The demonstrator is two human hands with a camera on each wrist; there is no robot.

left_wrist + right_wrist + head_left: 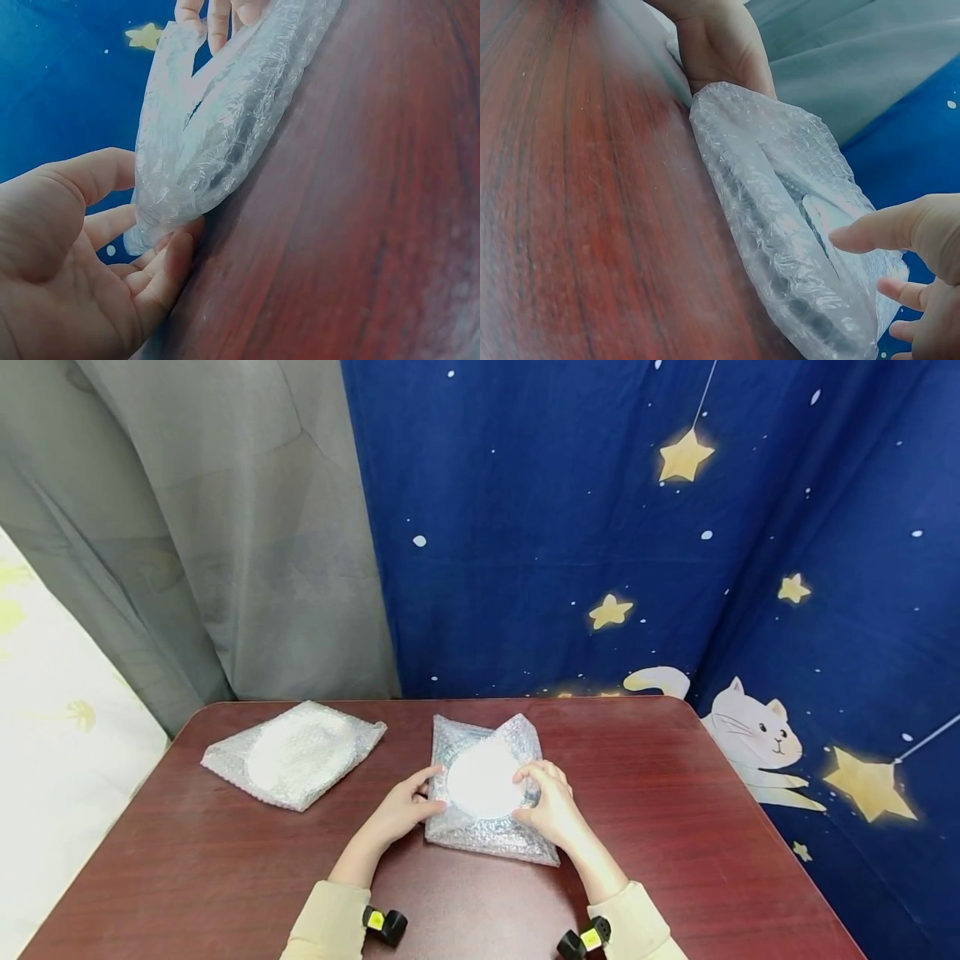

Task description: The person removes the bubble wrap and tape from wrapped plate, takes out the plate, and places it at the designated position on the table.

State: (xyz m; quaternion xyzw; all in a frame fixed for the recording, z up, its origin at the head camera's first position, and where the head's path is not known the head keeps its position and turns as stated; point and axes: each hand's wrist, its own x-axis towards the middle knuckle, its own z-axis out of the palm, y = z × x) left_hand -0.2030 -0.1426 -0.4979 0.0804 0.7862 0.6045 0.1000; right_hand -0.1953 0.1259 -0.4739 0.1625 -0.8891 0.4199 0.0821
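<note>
Across the far middle of the dark red table [675, 827]: 1 bubble-wrap packet [491, 841], squarish, no clear long axis. Well apart to its left, a 2nd wrapped packet [300, 756]. At the middle of mine, a white round piece [486, 781], directly between my 2 hands, neither clearly nearer. My left hand [399, 810] clasps the packet's left edge, thumb and fingers closed on wrap. My right hand [552, 802] lies at its right side, thumb over the packet; whether it pinches wrap, I cannot tell.
</note>
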